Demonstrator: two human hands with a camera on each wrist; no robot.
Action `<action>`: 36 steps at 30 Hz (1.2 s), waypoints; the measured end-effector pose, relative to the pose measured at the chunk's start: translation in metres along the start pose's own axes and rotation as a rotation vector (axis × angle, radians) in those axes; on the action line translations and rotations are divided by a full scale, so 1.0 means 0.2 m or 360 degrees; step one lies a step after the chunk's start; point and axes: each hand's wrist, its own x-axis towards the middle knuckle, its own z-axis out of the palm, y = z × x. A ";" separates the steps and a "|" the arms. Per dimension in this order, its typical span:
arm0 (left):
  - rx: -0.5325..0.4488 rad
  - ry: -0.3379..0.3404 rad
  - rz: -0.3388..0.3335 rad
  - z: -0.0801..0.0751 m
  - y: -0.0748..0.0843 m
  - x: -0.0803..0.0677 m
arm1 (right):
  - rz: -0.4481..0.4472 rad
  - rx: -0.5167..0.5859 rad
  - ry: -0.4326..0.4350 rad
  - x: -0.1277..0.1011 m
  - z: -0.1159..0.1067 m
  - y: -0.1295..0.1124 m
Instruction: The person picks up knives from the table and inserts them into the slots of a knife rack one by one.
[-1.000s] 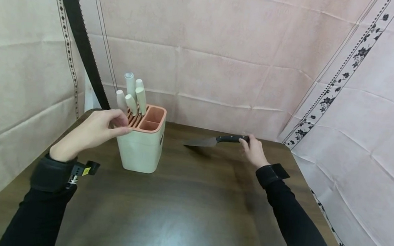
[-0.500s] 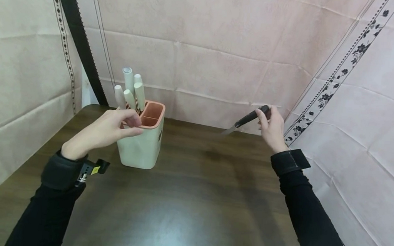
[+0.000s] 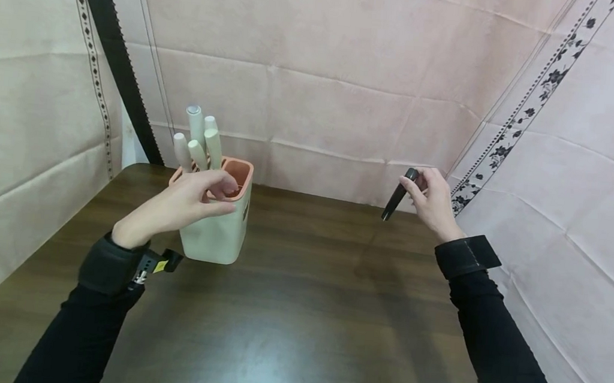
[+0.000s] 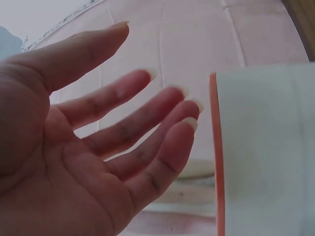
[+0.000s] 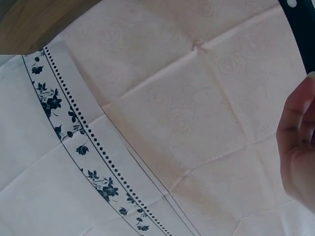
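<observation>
My right hand (image 3: 433, 202) pinches a kitchen knife (image 3: 397, 195) by its black handle, above the table's back right part. The handle slants down to the left; I cannot make out the blade at this angle. In the right wrist view, only part of the dark handle (image 5: 301, 37) and some fingers show at the right edge. A pale green knife block (image 3: 212, 241) with an orange top stands at the left, several light handles (image 3: 197, 154) rising from its slots. Before its top hovers my left hand (image 3: 175, 210), loosely bent and holding nothing; the left wrist view shows a gap between the fingertips and the block's orange rim (image 4: 216, 147).
The dark wooden table (image 3: 276, 309) has cloth-covered walls at its back and sides. The pinkish back cloth (image 3: 313, 108) hangs close behind the knife. A black strip (image 3: 118, 50) runs down the left corner, behind the block.
My right hand has lifted the knife and moved right; its handle has swung from nearly level to steeply slanted. The left hand has shifted right across the block's front.
</observation>
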 end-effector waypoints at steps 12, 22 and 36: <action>-0.0030 -0.0011 0.0043 0.09 0.02 0.10 | -0.0087 0.0058 -0.0045 0.00 0.03 -0.08; -0.0096 -0.0054 0.0048 0.12 0.04 0.15 | -0.0100 0.0059 -0.0101 0.03 0.02 -0.13; -0.0081 -0.0084 0.0075 0.18 0.07 0.20 | -0.0138 0.0076 -0.0123 0.02 0.02 -0.18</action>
